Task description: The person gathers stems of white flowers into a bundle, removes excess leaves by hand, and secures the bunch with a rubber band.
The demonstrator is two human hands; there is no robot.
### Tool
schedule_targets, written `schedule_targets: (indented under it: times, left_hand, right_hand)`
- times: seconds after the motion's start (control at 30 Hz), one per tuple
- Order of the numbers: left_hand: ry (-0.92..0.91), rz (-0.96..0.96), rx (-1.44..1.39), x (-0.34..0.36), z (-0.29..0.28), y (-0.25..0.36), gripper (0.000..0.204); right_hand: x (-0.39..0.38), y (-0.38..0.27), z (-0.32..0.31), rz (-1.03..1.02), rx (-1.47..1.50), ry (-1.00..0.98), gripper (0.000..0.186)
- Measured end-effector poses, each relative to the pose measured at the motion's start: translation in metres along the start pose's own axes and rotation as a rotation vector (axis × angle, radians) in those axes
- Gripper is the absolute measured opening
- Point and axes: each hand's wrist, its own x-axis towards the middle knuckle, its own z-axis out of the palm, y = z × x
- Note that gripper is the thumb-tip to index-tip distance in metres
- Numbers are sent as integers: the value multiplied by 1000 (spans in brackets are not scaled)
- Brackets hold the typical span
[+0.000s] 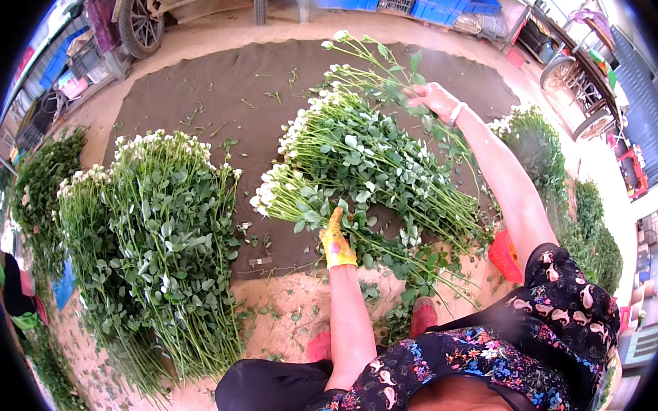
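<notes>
My left hand (337,243), in a yellow glove, is closed round a bunch of white roses (288,196) whose blooms point left and whose leafy stems trail to the lower right. Out at the upper right, my right hand (433,101) grips a few long rose stems (376,78) with small whitish buds at their far left end. Between the two hands lies a big heap of white roses (376,152) on a dark cloth (194,87), blooms to the left. The fingers of my left hand are partly hidden by leaves.
A tall pile of white roses (163,249) lies to the left, with more greenery (43,198) beyond. At right are a red basket (505,257) and further flower bundles (536,149). Blue crates (436,4) and a wheeled vehicle (141,21) stand at the back. Loose leaves litter the floor.
</notes>
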Motion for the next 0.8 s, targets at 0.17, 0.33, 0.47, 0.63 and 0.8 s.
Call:
schedule_targets:
  times: [0.17, 0.33, 0.47, 0.63, 0.8]
  left_hand:
    - [-73, 34, 46, -17, 22, -3, 51]
    - [-17, 45, 113, -4, 6, -1, 43]
    - [32, 68, 112, -4, 0, 1, 34]
    - [-157, 14, -17, -15, -5, 9, 41]
    - [-78, 43, -55, -13, -6, 10, 41]
  right_hand:
    - [-47, -23, 14, 75, 103, -59, 19]
    - [-54, 41, 62, 18, 22, 40, 12]
    - [-58, 86, 69, 196, -159, 90, 35]
    - [-62, 106, 25, 292, -229, 74, 27]
    - [-81, 88, 40, 276, -88, 69, 27]
